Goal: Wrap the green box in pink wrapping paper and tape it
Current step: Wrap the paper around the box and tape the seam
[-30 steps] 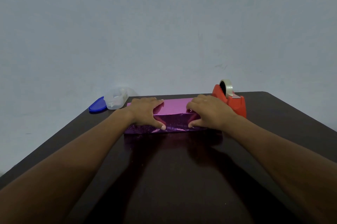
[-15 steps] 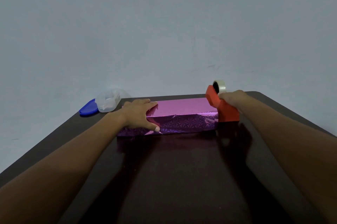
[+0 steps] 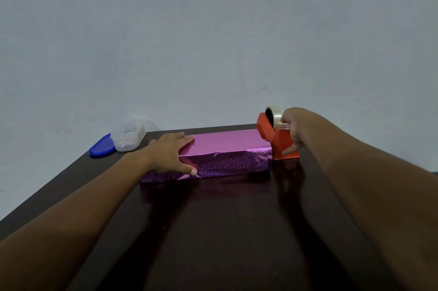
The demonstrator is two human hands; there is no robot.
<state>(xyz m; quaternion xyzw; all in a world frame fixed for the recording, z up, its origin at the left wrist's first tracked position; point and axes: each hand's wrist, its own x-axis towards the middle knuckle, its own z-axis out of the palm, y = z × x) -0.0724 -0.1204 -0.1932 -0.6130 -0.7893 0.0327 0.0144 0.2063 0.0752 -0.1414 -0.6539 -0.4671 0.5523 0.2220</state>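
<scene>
Lying longways left to right on the dark shiny wooden table (image 3: 237,231): shiny pink paper-wrapped box (image 3: 220,152), flat open left hand (image 3: 169,152) pressing its left end, right hand (image 3: 292,128) pinching see-through tape at the orange plastic tape holder (image 3: 279,142) touching its right end.

Both forearms are bare, with no sleeve in view up to the frame's lower edge. The left hand (image 3: 169,154) and right hand (image 3: 294,128), either side of the wrapped box (image 3: 225,153), seem to wear no rings, though the dim light blurs detail.

Bare dark table (image 3: 225,231) up front; wrapped box (image 3: 227,155), orange tape dispenser (image 3: 279,141), plastic container (image 3: 128,135) crowding the far edge.
</scene>
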